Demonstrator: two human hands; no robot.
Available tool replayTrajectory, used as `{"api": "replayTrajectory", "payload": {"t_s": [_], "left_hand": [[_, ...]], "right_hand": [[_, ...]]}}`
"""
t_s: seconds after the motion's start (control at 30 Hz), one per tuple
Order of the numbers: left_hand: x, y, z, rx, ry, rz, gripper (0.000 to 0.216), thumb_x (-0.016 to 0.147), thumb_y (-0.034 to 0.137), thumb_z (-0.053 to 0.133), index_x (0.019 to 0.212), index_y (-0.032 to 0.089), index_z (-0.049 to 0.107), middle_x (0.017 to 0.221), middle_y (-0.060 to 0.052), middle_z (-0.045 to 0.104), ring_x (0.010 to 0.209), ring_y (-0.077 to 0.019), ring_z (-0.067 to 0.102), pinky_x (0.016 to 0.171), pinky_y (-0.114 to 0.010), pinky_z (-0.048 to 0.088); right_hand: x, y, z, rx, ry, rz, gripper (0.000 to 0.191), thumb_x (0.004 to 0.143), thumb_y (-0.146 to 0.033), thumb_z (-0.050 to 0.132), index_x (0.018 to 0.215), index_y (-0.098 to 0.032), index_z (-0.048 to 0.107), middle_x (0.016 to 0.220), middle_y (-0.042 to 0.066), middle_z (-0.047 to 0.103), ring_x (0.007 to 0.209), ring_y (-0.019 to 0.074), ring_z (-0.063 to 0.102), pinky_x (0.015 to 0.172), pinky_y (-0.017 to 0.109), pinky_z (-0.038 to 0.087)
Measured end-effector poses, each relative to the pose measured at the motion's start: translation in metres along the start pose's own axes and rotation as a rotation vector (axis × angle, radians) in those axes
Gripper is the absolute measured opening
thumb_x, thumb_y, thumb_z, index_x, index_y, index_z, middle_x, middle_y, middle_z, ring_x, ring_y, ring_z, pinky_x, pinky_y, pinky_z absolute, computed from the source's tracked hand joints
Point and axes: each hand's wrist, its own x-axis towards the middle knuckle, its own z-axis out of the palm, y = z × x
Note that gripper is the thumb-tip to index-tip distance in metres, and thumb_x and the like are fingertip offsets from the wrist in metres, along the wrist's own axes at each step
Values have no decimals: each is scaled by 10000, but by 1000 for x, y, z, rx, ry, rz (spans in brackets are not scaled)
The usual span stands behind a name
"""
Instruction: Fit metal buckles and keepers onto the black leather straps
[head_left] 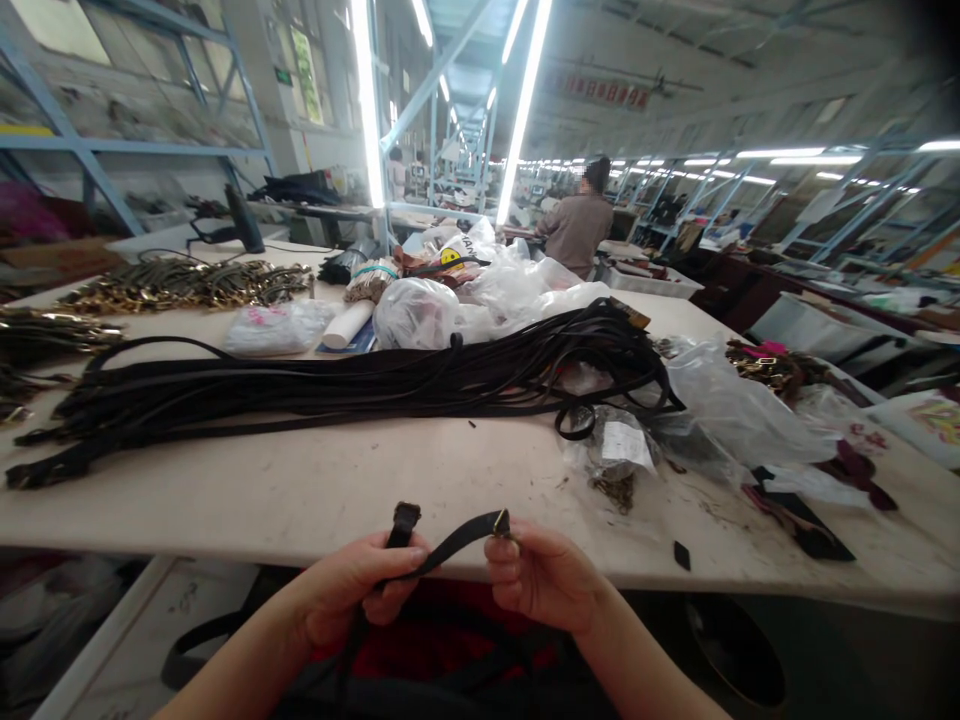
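A black strap (459,538) runs between my two hands at the table's front edge. My left hand (375,580) pinches it between thumb and fingers, and a dark metal buckle (406,516) stands up just beyond that thumb. My right hand (544,575) is closed on a small brass-coloured metal ring (501,524) at the strap's other end. More of the strap hangs down below my left hand, partly hidden by the arm. Across the table beyond both hands lies a long bundle of black straps (337,385), with metal fittings at its left end.
Clear plastic bags (424,312) are heaped behind the bundle. A bag with a white label (626,445) lies at right, near black scraps (810,525). Straps with brass hardware (195,282) are piled at back left. A person (581,225) stands beyond the table.
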Motion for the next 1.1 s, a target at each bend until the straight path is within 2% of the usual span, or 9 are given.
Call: {"api": "replayTrajectory", "payload": {"t_s": [0.27, 0.4, 0.7, 0.83, 0.9, 0.97, 1.0, 1.07, 1.1], "left_hand": [[2, 6, -13, 159, -14, 40, 239, 725, 325, 648, 799, 119, 554, 423, 72, 376, 381, -36, 239, 393, -187, 120], [2, 8, -15, 184, 10, 46, 300, 680, 367, 683, 797, 119, 560, 423, 72, 382, 388, -42, 253, 400, -190, 136], [3, 12, -8, 282, 24, 46, 317, 654, 392, 681, 778, 126, 562, 416, 76, 381, 388, -50, 254, 398, -195, 146], [3, 14, -1, 313, 34, 58, 303, 677, 394, 656, 778, 129, 548, 417, 80, 374, 388, -52, 247, 398, -196, 144], [4, 14, 8, 315, 53, 106, 291, 710, 401, 631, 783, 141, 524, 426, 86, 371, 396, -54, 248, 404, -193, 158], [6, 14, 20, 345, 85, 197, 269, 757, 405, 588, 778, 150, 506, 446, 89, 360, 413, -56, 253, 413, -189, 178], [6, 15, 25, 384, 96, 240, 264, 778, 409, 563, 777, 152, 502, 456, 88, 359, 419, -59, 263, 417, -188, 191], [6, 16, 36, 485, 109, 320, 266, 814, 418, 507, 780, 154, 507, 495, 70, 398, 446, -72, 326, 437, -190, 250], [5, 17, 40, 552, 119, 374, 273, 833, 418, 473, 777, 154, 517, 536, 49, 440, 484, -86, 383, 470, -197, 301]], "right_hand": [[0, 11, 6, 17, 13, 66, 228, 696, -190, 704, 801, -146, 507, 637, -41, 468, 569, 46, 469, 496, 125, 369], [-2, 12, 5, -62, 103, -24, 268, 712, -290, 715, 798, -140, 511, 617, -36, 483, 544, 42, 473, 463, 111, 356], [0, 12, 9, -162, 175, -106, 265, 701, -268, 722, 749, -153, 488, 552, -49, 485, 488, 45, 457, 441, 129, 343], [8, 21, 8, -291, 232, -190, 242, 717, -306, 694, 813, -170, 519, 522, -55, 479, 447, 57, 428, 436, 161, 347], [13, 27, 7, -503, 297, -297, 248, 742, -345, 665, 897, -183, 558, 577, -34, 520, 500, 80, 468, 495, 199, 394], [15, 30, 9, -790, 355, -483, 286, 745, -361, 659, 975, -201, 599, 801, 20, 593, 741, 129, 549, 693, 256, 445], [15, 30, 10, -907, 362, -577, 279, 756, -363, 648, 990, -214, 615, 948, 38, 588, 898, 153, 535, 816, 277, 419], [14, 27, 14, -982, 308, -693, 194, 794, -361, 606, 935, -232, 640, 1102, 33, 542, 1066, 173, 462, 954, 296, 331], [13, 25, 17, -931, 263, -702, 167, 820, -369, 571, 891, -233, 639, 1071, 29, 553, 1046, 168, 471, 958, 306, 327]]}}
